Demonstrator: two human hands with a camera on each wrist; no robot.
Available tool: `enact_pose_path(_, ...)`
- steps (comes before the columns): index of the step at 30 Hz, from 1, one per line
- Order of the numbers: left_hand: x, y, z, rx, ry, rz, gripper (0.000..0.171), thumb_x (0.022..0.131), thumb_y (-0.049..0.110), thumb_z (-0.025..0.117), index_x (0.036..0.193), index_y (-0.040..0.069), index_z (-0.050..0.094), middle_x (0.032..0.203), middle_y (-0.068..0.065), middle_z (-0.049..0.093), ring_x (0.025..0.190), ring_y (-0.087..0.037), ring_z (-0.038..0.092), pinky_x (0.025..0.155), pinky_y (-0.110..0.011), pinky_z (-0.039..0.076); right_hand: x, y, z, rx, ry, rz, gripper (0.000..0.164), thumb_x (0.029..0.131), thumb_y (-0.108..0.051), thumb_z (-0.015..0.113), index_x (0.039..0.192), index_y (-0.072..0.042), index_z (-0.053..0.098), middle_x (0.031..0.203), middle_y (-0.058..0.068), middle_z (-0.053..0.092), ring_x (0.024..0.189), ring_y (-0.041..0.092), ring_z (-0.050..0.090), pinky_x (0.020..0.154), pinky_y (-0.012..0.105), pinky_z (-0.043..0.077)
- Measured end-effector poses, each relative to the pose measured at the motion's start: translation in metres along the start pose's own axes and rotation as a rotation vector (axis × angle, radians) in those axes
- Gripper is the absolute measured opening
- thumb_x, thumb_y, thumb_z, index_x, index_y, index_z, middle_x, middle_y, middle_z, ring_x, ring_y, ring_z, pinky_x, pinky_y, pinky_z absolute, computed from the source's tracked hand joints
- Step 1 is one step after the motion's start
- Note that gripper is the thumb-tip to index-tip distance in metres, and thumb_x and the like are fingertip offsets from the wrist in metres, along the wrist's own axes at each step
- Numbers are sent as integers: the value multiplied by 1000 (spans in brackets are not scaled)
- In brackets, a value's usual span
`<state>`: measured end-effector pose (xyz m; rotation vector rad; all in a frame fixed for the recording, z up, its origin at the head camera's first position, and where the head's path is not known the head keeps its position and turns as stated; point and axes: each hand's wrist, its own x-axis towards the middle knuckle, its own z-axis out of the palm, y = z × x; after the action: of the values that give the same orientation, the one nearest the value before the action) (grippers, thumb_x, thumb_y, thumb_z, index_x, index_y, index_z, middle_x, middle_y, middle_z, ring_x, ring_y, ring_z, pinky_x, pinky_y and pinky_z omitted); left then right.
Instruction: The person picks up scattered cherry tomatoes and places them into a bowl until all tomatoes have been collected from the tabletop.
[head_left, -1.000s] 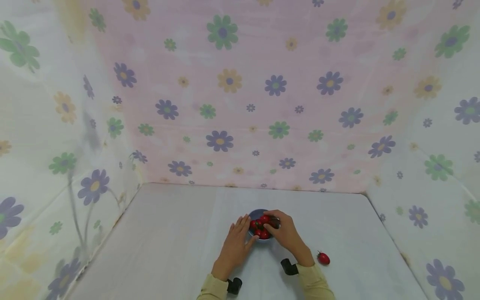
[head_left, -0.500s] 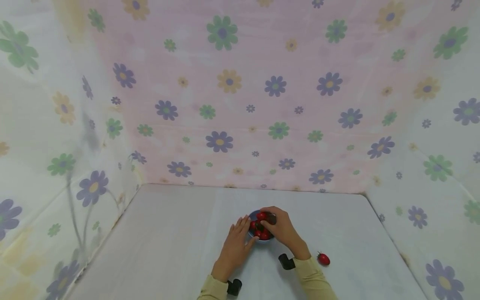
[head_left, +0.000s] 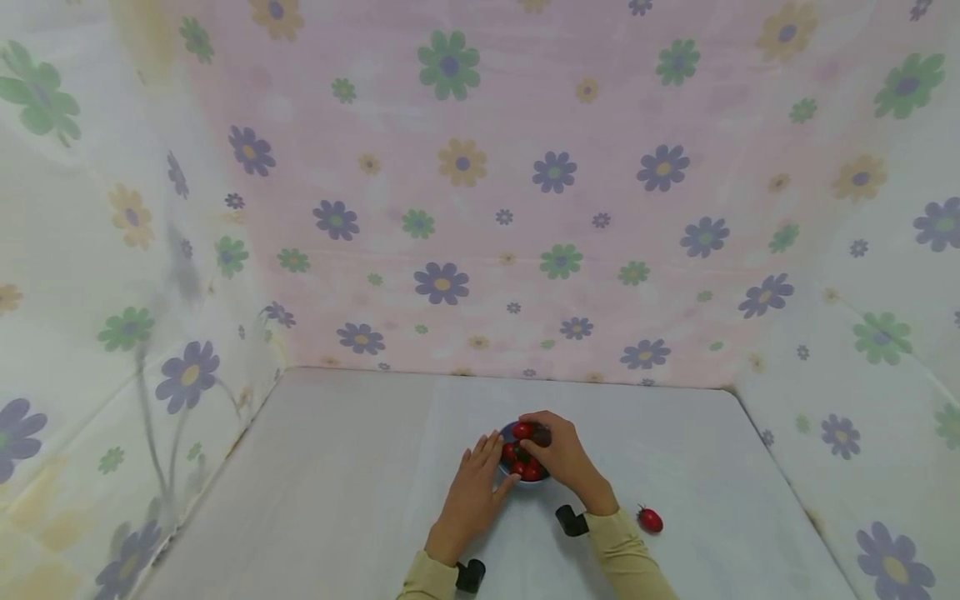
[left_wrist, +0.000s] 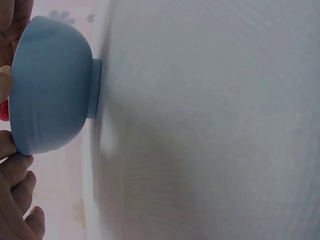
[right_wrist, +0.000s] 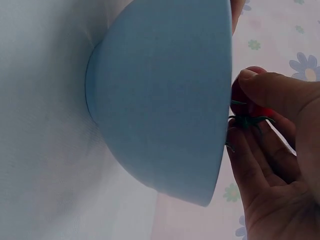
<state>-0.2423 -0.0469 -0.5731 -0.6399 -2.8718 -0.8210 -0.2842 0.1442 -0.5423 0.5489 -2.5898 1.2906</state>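
Note:
A small blue bowl [left_wrist: 52,85] stands upright on the white tabletop, holding several red cherry tomatoes [head_left: 531,472] with green stems. My left hand [head_left: 468,500] lies against its left side, fingers fairly straight and thumb spread, fingertips at the rim. From the right, my right hand [head_left: 566,458] reaches over the bowl. In the right wrist view, its thumb and fingers pinch a cherry tomato [right_wrist: 256,107] right at the rim, green stem pointing down in that picture. The right hand covers part of the bowl's far right side in the head view.
One loose cherry tomato [head_left: 650,521] lies on the white table [head_left: 360,467], to the right of my right wrist. Flower-patterned cloth [head_left: 480,208] walls in the table at the back and both sides. A black wrist device [head_left: 572,521] hangs by each sleeve.
My right hand has shifted slightly left and farther over the bowl, its fingertips now around a tomato near the far rim. The left hand stays on the bowl's left side.

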Motion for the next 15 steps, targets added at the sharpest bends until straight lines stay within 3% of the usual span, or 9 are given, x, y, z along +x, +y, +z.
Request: enact_pose_path(15, 1, -2, 3, 4, 0, 3, 73, 105, 51, 48, 156, 1, 38, 165, -14, 33, 153, -33, 30, 121, -58, 28, 0, 1, 1, 20, -1, 32, 39, 86, 1, 79, 123, -3, 69, 121, 11, 71, 115, 30, 67, 101, 52, 53)
